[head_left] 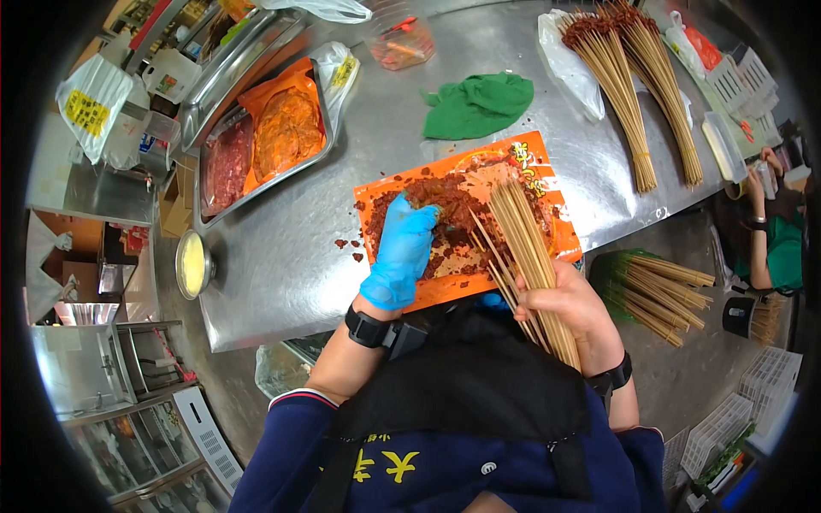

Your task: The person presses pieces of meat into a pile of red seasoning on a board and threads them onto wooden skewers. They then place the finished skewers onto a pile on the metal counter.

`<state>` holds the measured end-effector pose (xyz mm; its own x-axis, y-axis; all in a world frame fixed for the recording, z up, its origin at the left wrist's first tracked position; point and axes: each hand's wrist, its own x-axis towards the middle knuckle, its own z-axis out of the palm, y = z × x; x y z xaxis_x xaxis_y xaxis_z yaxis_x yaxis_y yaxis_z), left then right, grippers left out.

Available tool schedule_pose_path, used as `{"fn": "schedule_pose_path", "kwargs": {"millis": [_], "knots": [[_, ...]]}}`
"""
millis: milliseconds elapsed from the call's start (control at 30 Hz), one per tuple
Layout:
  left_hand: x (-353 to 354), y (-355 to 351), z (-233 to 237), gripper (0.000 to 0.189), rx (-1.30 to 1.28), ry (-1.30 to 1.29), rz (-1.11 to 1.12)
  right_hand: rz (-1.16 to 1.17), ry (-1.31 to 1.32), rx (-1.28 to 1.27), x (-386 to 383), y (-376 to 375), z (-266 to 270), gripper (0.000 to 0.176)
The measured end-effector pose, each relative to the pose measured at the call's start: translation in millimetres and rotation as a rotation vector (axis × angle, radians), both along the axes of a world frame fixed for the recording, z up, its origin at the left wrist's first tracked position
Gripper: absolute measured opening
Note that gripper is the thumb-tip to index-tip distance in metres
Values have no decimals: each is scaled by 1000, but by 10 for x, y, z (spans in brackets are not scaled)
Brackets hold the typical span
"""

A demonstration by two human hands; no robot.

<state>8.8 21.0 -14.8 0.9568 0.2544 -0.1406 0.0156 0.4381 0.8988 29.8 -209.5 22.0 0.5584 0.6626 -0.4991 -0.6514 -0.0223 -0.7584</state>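
Observation:
An orange plastic sheet [560, 229] lies on the steel table, with dark red, crumbly-looking marinated meat [462, 198] spread over it. My left hand [404, 248], in a blue glove, presses into this meat with its fingers curled together; the fingertips are smeared and partly hidden. My right hand [575, 301], bare, is closed around a thick bundle of bamboo skewers [523, 231]. The bundle leans over the sheet's right half, its upper ends resting near the meat. A few skewers fan out from it toward my left hand. Red crumbs lie off the sheet's left edge.
Finished-looking skewers [629, 111] with red meat tips lie on a plastic bag at upper right. A green cloth [479, 104], a meat tray [329, 145], a clear tub [400, 43] and a bowl [193, 265] surround the sheet. More skewers [663, 291] stand low right, near another person [774, 248].

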Motion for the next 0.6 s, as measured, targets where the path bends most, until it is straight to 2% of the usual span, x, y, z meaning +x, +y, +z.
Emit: {"fn": "schedule_pose_path", "kwargs": {"millis": [133,200,333,400,600], "knots": [[-8,12,-111,36,45,2,31,23,42,5,-9,-7,-10,17],[-15,8,-109,34,36,139,146,44,44,-4,-8,-9,-19,17],[-45,-30,17,33,7,99,111,57,14,3,-26,-6,-75,19],[-48,-47,41,34,-9,-9,85,59,9,7,-23,-2,-72,20],[-72,-95,145,36,-10,21,78,75,20,-26,-18,-9,-48,18]]}}
